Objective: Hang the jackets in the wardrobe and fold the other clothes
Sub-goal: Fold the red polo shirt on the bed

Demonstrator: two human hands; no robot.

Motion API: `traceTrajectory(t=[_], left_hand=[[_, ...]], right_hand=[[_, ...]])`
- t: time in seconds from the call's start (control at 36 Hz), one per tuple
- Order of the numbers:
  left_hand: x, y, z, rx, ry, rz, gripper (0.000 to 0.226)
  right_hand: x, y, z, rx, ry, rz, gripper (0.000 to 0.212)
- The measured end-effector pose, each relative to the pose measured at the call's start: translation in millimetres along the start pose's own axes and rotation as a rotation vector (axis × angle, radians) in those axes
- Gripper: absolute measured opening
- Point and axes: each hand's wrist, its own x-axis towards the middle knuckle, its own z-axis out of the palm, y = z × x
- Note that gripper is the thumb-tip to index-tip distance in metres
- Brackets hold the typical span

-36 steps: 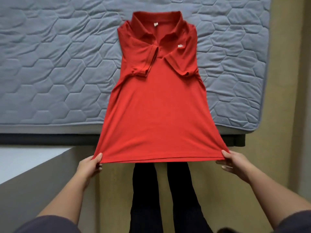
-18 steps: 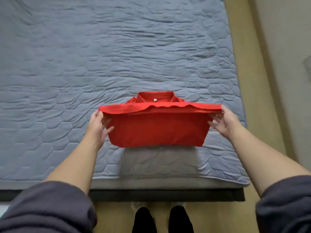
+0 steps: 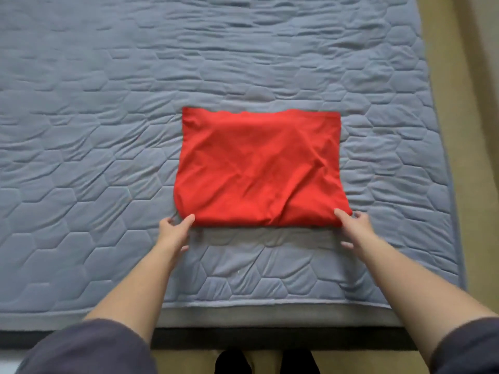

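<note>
A red polo shirt [image 3: 259, 168] lies folded in half as a flat rectangle on the grey quilted mattress [image 3: 81, 157]. Its collar and sleeves are hidden inside the fold. My left hand [image 3: 174, 232] is at the shirt's near left corner, thumb on top of the cloth and fingers curled at the edge, pinching it. At the near right corner my right hand [image 3: 353, 229] pinches the cloth the same way, with its thumb on the fabric. No jacket or wardrobe is in view.
The mattress's near edge [image 3: 243, 306] runs across the frame just in front of me, with a dark bed frame [image 3: 270, 338] under it. Tan floor [image 3: 459, 103] lies along the right side of the bed. My feet [image 3: 267, 363] stand at the bottom.
I carried the shirt's hem up and over to the collar and laid it down. The shirt now lies folded in half, and both hands have come back to its near corners.
</note>
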Motion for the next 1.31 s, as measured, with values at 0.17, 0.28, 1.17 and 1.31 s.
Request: traceTrajectory(t=[0.17, 0.28, 1.17, 1.31], left_hand=[[33.8, -4.9, 33.7, -0.232, -0.024, 0.006, 0.019], [25.2, -25.7, 20.5, -0.299, -0.032, -0.029, 0.019], [56.4, 56.0, 77.1, 1.472, -0.354, 0.742, 0.064], [38.1, 60.5, 52.9, 1.445, -0.247, 1.154, 0.041]], right_hand=[[27.7, 9.7, 32.2, 0.219, -0.099, -0.012, 0.018], [14.1, 35.5, 21.4, 0.242, -0.074, 0.021, 0.015], [29.7, -37.9, 79.8, -1.218, -0.203, -0.741, 0.054], [18.0, -50.4, 58.0, -1.240, -0.180, -1.054, 0.023]])
